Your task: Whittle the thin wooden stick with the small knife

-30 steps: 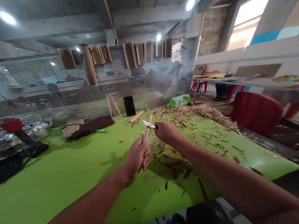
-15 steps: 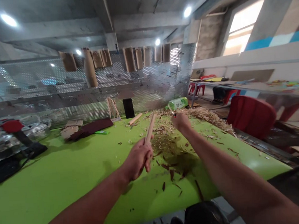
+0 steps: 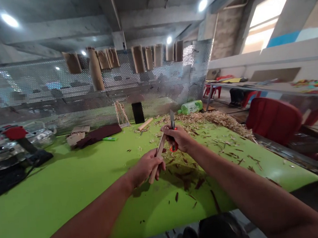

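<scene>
Head view, looking forward and down over a workbench: left hand (image 3: 147,166) and right hand (image 3: 178,138) meet above a green tabletop (image 3: 72,199), both forearms bare. Left forearm enters from the lower left, fingers curled tightly round a wooden stick (image 3: 159,151); the stick slants up across the fist, its lower end projecting below the hand and its upper end reaching the right hand's fingers. Right forearm enters from the lower right, wrist raised, fingers closed narrowly round a red-handled utility knife (image 3: 172,132), its steel blade pointing upward above the knuckles. Dark wood strips (image 3: 185,176) lie scattered on the tabletop beneath the hands, and pale wood shavings (image 3: 213,120) are heaped behind them. Farther back lie a loose wooden stick (image 3: 145,124), a dark red sheet (image 3: 97,134) and a green plastic bottle (image 3: 192,107) on its side, with a small wooden lattice (image 3: 121,115) upright. Perforated metal screen (image 3: 51,82) backs the bench, hung with brown paper sleeves (image 3: 138,59); a red chair (image 3: 273,121) stands at right
</scene>
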Demonstrator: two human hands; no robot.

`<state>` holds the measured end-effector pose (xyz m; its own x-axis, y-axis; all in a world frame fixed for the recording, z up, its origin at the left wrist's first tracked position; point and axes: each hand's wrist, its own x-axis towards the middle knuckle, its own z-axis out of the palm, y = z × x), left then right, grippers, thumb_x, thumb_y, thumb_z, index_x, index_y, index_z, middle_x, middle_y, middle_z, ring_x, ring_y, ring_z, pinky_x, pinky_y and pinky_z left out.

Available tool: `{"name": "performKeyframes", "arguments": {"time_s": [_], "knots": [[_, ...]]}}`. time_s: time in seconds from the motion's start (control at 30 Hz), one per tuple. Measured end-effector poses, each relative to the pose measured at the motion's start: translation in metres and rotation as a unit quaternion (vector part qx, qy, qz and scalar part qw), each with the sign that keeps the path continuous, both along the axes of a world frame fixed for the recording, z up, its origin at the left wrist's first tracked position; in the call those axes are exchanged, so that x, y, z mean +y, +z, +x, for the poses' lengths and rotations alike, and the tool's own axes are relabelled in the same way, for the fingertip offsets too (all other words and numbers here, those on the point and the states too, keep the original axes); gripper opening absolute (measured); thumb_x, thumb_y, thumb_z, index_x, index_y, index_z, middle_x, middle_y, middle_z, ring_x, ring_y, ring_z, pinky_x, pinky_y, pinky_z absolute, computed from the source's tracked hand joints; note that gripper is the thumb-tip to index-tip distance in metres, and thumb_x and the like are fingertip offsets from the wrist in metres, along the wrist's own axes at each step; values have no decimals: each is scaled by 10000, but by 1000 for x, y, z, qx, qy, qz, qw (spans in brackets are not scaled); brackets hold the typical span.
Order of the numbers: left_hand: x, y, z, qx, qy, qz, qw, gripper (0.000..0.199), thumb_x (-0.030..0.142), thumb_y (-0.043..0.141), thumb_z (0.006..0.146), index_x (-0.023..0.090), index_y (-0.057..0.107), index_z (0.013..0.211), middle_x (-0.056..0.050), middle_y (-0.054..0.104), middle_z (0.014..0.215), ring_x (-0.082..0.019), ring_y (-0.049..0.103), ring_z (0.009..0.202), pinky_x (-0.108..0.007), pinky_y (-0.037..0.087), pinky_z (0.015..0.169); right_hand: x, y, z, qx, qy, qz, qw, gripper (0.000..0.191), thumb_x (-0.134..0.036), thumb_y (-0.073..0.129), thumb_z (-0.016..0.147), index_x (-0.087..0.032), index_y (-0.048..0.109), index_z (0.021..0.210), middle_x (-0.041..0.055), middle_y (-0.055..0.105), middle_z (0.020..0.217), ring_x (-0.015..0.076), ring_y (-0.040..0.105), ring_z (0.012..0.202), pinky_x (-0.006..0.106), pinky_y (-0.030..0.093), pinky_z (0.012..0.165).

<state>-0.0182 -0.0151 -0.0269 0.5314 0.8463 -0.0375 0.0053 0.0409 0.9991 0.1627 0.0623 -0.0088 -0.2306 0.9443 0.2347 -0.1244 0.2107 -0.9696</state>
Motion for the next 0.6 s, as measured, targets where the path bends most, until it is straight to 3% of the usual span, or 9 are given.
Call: {"name": "performKeyframes", "arguments": {"time_s": [0.13,0.23,0.27,0.33,0.43,0.5,0.6], "knots": [[2,3,1,-49,29,-22,998,305,371,584,878,199,479,1107,22,587,780,-41,438,394,-165,407,353,-2,-3,-7,-46,10,21,999,389,-569,621,757,-191,601,844,-72,461,508,67,306,360,196,235,346],[6,3,-1,-88,65,-21,994,328,349,564,884,218,473,1170,55,533,729,-28,359,360,-144,336,304,0,-5,-7,-167,-96,62,979,376,-529,503,845,-182,643,885,-39,512,545,88,373,407,211,287,413],[8,3,-2,-99,74,-22,992,342,333,560,881,224,468,1192,65,511,707,-30,350,359,-142,330,301,0,-5,-6,-241,-138,86,957,334,-475,505,849,-181,660,880,-20,548,572,101,427,449,217,308,451],[10,3,-4,-113,86,-24,990,368,315,556,872,237,455,1217,80,475,675,-37,356,359,-141,335,304,-2,-6,-7,-410,-185,135,883,230,-349,536,818,-186,692,861,22,632,653,136,535,563,232,341,531],[13,4,-6,-116,98,-23,988,333,320,572,853,236,458,1154,92,459,657,-34,349,350,-140,331,307,-10,-6,-13,-582,-164,171,778,222,-260,508,811,-206,716,866,75,713,782,188,621,681,257,372,602],[13,4,-6,-102,102,-27,989,247,339,579,848,222,462,1032,96,454,634,-32,332,337,-143,315,302,-17,-5,-19,-629,-139,168,746,269,-256,463,847,-218,721,913,97,734,849,207,652,719,267,398,630],[12,5,-4,-71,107,-27,991,197,357,562,859,221,421,871,105,420,574,-34,297,320,-150,284,292,-23,-3,-26,-657,-119,175,723,307,-258,421,888,-222,718,957,111,741,898,217,678,766,273,432,672]]}}
